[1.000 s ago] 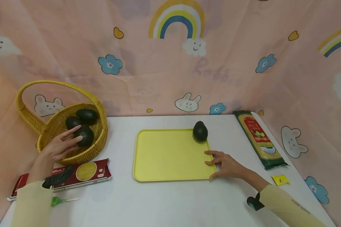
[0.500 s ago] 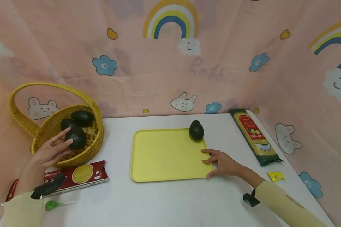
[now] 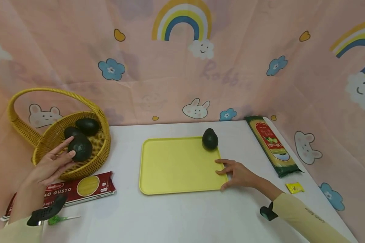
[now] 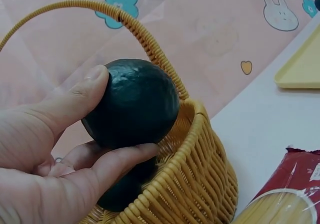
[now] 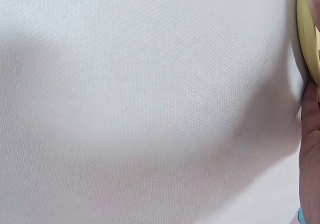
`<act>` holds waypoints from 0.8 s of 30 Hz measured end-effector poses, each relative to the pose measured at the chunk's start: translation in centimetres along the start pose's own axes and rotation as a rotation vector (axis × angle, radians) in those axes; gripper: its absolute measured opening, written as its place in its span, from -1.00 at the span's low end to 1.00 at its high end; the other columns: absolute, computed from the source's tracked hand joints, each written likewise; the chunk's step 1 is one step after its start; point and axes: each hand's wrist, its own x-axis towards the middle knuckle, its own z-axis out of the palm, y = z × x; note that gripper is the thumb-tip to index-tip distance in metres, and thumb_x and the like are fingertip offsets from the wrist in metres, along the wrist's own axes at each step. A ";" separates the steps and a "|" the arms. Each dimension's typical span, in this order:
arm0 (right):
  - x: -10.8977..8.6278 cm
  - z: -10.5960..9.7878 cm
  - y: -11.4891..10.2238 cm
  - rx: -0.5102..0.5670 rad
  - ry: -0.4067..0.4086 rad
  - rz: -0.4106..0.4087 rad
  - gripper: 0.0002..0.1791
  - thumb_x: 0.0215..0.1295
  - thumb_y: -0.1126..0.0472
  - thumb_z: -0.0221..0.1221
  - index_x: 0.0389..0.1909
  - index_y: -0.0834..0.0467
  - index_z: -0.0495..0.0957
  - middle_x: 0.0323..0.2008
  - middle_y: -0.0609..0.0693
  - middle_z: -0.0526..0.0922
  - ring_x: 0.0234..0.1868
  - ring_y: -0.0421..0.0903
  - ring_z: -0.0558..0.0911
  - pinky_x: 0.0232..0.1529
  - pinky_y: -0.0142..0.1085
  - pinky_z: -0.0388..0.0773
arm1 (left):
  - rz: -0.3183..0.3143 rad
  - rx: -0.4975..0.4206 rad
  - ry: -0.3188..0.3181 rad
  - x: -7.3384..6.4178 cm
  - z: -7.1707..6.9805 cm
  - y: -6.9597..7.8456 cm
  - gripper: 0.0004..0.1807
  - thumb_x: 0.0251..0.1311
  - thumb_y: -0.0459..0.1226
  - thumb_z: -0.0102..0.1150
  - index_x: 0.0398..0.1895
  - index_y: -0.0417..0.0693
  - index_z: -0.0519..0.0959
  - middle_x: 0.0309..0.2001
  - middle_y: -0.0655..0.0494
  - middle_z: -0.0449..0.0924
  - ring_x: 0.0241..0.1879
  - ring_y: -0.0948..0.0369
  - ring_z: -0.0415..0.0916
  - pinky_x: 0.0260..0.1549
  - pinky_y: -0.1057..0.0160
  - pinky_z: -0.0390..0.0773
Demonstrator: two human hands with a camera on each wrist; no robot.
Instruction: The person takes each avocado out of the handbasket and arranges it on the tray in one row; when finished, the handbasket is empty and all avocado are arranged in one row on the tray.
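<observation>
My left hand (image 3: 53, 167) reaches over the yellow wicker basket (image 3: 104, 148) at the left. Its thumb and fingers pinch a dark green avocado (image 4: 132, 104), which shows above the basket's rim in the left wrist view. Another avocado (image 3: 87, 126) lies at the back of the basket, and one more (image 3: 71, 131) is partly hidden beside the held one. At the right edge of the yellow tray (image 3: 176, 168), my right hand (image 3: 237, 175) holds the rim, fingers bent over it. A single avocado (image 3: 210, 139) sits on the tray's back right corner.
A red spaghetti pack (image 3: 88, 189) lies in front of the basket, with a green lollipop (image 3: 54, 219) nearer me. On the right are a green and gold packet (image 3: 272, 145) and a small yellow sachet (image 3: 295, 188). A printed pink cloth (image 3: 158, 77) hangs behind the white table.
The view has turned slightly right. My left hand has closed around the front avocado in the basket and drawn back a little. My right hand has stayed at the tray's edge.
</observation>
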 end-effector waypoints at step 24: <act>0.0 0.1 0.2 0.000 -0.006 0.008 -0.30 -0.17 -0.15 0.48 -0.02 0.19 0.67 0.28 0.13 0.41 0.32 0.24 0.28 0.23 0.19 0.27 | 0.041 0.091 -0.138 1.0 4.3 -2.2 -0.36 0.41 -0.58 -0.31 0.41 0.16 0.30 0.20 0.20 0.38 0.14 0.16 0.50 0.07 0.22 0.46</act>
